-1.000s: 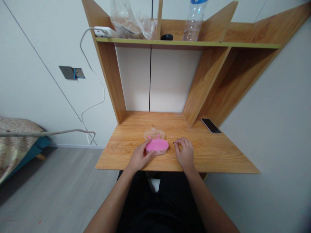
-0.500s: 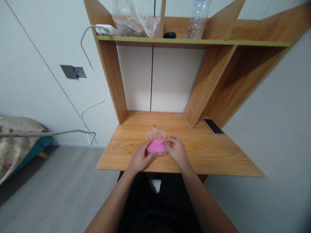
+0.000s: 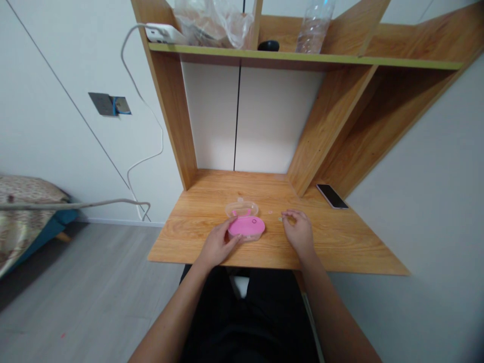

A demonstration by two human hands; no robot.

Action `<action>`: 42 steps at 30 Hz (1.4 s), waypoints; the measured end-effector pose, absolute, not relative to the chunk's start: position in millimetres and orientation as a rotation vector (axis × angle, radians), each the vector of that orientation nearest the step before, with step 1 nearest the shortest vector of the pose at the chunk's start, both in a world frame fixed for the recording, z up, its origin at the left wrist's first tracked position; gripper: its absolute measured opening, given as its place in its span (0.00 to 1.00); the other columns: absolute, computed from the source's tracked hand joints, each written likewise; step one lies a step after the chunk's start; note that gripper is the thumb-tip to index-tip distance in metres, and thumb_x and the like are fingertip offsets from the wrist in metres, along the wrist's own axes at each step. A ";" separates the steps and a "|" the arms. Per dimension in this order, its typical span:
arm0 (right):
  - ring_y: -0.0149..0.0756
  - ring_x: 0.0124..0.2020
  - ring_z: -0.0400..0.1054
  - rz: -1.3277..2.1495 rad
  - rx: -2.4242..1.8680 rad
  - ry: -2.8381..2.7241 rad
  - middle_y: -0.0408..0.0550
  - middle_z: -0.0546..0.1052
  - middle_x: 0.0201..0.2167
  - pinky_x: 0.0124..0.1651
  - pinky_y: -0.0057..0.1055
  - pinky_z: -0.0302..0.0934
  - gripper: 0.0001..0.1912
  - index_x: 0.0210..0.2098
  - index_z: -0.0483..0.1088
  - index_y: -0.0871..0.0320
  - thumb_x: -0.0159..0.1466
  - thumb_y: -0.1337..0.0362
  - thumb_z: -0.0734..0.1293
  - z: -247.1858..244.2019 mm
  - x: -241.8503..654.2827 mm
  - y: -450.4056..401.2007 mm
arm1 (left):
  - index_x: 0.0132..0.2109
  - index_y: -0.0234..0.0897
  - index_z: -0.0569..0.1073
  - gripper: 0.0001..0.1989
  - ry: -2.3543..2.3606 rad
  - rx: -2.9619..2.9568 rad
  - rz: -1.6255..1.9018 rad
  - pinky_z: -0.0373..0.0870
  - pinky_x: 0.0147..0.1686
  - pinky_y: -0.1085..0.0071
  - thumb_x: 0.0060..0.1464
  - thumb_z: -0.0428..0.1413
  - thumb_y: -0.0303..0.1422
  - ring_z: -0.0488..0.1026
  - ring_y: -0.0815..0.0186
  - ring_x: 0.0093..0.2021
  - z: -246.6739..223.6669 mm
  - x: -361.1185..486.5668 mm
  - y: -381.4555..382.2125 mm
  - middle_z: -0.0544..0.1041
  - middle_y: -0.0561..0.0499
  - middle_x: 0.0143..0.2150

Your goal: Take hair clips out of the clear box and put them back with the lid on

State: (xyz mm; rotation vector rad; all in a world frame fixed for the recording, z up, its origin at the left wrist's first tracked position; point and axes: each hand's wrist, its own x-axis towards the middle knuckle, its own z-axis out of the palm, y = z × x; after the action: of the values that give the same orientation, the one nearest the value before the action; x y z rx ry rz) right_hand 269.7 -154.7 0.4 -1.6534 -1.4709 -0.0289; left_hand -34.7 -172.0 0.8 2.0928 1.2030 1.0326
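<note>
An oval case with a clear lid (image 3: 242,208) flipped back stands on the desk, and its flat pink inner surface (image 3: 242,227) faces up. On that surface, near the right end, lies a small dark ring (image 3: 254,221). My left hand (image 3: 219,244) grips the case's left side, thumb at the front and fingers behind. To the right of the case, my right hand (image 3: 298,231) is low over the desk, thumb and index pinched at a tiny yellowish-green band (image 3: 280,219). A small pinkish ring (image 3: 269,212) rests on the wood between case and hand.
A phone (image 3: 331,196) lies at the desk's right (image 3: 351,242). Above, the shelf (image 3: 227,52) bears a plastic bag (image 3: 214,25), a black object (image 3: 268,46), a clear bottle (image 3: 314,27) and a white device (image 3: 165,34) with a cable.
My right hand has moved right, off the pink surface, leaving the dark ring there; its fingertips are now at the yellowish-green band. My left hand stays on the case. The view has shifted slightly.
</note>
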 end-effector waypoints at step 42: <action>0.53 0.51 0.71 -0.121 -2.041 -1.578 0.58 0.80 0.44 0.61 0.51 0.61 0.20 0.38 0.81 0.55 0.60 0.47 0.66 -40.4 417.7 -227.7 | 0.68 0.39 0.64 0.31 1.193 2.085 1.044 0.71 0.58 0.54 0.63 0.56 0.47 0.74 0.52 0.58 -2.3 -34.8 -173.0 0.72 0.40 0.65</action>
State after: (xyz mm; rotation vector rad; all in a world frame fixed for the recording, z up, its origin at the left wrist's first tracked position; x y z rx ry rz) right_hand 417.7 -227.7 -40.4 -2.0409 -1.5777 -0.1205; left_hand -34.8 -173.0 -2.3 2.0850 1.1926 1.0437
